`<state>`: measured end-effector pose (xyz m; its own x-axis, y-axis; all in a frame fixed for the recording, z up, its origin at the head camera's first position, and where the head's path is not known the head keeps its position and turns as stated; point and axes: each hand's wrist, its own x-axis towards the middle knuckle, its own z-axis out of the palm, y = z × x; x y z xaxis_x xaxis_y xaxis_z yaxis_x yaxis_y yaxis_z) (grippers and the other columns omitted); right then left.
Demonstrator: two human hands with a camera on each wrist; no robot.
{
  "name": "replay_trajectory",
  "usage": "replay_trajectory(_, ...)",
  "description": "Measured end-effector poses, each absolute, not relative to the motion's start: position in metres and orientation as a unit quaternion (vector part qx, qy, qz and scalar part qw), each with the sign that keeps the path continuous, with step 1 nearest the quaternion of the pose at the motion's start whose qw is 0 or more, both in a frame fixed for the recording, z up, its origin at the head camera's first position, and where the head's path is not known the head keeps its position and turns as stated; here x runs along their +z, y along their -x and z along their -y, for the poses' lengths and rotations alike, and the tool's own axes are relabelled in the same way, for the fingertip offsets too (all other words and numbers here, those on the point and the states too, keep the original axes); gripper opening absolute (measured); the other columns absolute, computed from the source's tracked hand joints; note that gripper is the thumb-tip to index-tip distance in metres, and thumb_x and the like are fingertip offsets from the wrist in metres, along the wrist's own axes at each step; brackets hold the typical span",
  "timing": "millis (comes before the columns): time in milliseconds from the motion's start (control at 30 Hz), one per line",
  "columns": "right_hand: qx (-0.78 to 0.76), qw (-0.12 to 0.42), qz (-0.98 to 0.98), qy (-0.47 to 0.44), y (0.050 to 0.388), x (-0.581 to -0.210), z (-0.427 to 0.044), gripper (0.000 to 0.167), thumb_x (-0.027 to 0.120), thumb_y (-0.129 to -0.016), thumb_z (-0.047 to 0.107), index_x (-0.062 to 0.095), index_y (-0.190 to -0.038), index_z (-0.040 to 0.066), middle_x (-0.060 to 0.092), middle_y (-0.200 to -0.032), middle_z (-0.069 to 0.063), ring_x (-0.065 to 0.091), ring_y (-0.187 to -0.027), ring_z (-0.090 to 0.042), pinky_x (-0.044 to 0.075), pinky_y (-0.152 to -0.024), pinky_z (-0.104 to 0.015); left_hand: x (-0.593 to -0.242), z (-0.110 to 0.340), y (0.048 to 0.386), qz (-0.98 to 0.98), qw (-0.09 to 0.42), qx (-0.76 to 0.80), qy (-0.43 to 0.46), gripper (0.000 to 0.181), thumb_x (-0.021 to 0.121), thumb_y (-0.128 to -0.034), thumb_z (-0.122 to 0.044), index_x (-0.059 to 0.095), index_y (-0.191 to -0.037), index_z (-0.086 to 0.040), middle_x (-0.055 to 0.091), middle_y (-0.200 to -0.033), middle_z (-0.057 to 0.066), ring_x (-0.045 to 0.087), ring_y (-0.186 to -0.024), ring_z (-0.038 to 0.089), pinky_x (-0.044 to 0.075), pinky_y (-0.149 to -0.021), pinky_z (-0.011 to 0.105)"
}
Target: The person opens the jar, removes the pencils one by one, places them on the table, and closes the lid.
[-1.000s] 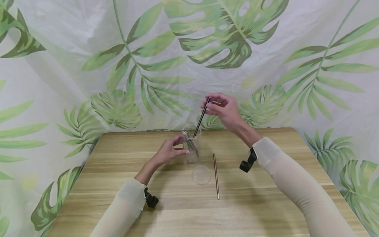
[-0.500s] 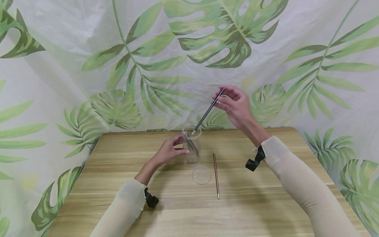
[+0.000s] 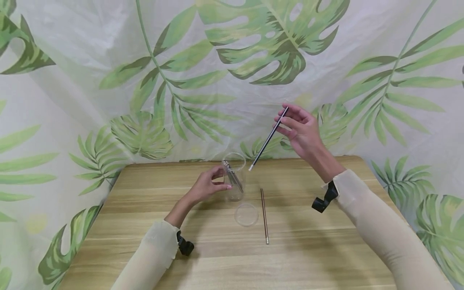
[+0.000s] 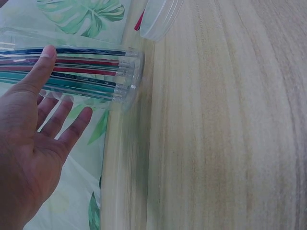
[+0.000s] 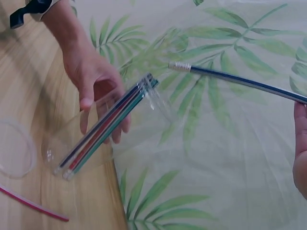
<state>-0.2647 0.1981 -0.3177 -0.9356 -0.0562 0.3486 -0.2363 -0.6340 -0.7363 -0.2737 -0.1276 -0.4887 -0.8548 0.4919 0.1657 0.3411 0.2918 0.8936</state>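
My left hand (image 3: 206, 185) holds a clear plastic jar (image 3: 235, 196), thumb on the near side and fingers behind. Several pencils (image 4: 86, 74) in blue, red and green lean inside it, their silver ferrules toward the jar's base in the left wrist view. Between thumb and fingertips, my right hand (image 3: 302, 131) pinches a dark blue pencil (image 3: 269, 141) in the air, right of the jar's mouth. This pencil slants, its silver ferrule and pale eraser end lowest and apart from the rim. In the right wrist view the same pencil (image 5: 240, 82) crosses the upper right.
A round clear lid (image 3: 246, 215) lies on the wooden table (image 3: 217, 257) in front of the jar. To its right lies a reddish pencil (image 3: 264, 217). A leaf-patterned cloth (image 3: 203, 92) hangs behind the table's back edge.
My right hand has drawn the dark blue pencil up and rightward out of the jar. My left hand keeps its place on the jar. Lid and reddish pencil have not moved.
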Motion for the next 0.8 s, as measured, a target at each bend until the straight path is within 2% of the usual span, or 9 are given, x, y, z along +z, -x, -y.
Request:
replay_trajectory(300,0.871,0.045,0.464,-0.155,0.257,-0.329,-0.216,0.042,0.069,-0.094,-0.016,0.064,-0.136,-0.008,0.077,-0.1,-0.013,0.078,-0.09,-0.025,0.068,-0.078,-0.038,-0.489,0.128,0.274,-0.797,0.066,0.538,-0.266,0.064,0.089,-0.0865,-0.008,0.059,-0.143,-0.002,0.067,-0.137,0.022,0.061,-0.134,0.043,0.055,-0.108,0.054)
replay_trajectory(533,0.849,0.024,0.507,-0.148,0.25,-0.343,-0.226,0.036,0.068,-0.095,-0.015,0.074,-0.126,0.002,0.077,-0.1,-0.011,0.079,-0.093,-0.023,0.068,-0.079,-0.037,-0.49,0.127,0.273,-0.794,0.065,0.543,-0.265,0.063,0.089,-0.0868,-0.008,0.059,-0.142,-0.001,0.067,-0.137,0.023,0.061,-0.133,0.043,0.057,-0.107,0.049)
replay_trajectory(800,0.813,0.006,0.568,-0.127,0.247,-0.365,-0.232,0.034,0.071,-0.095,-0.012,0.077,-0.123,0.006,0.078,-0.1,-0.008,0.079,-0.093,-0.021,0.067,-0.082,-0.037,-0.49,0.127,0.274,-0.791,0.07,0.548,-0.263,0.066,0.088,-0.0864,-0.005,0.057,-0.145,0.0,0.066,-0.139,0.024,0.06,-0.135,0.044,0.054,-0.108,0.055)
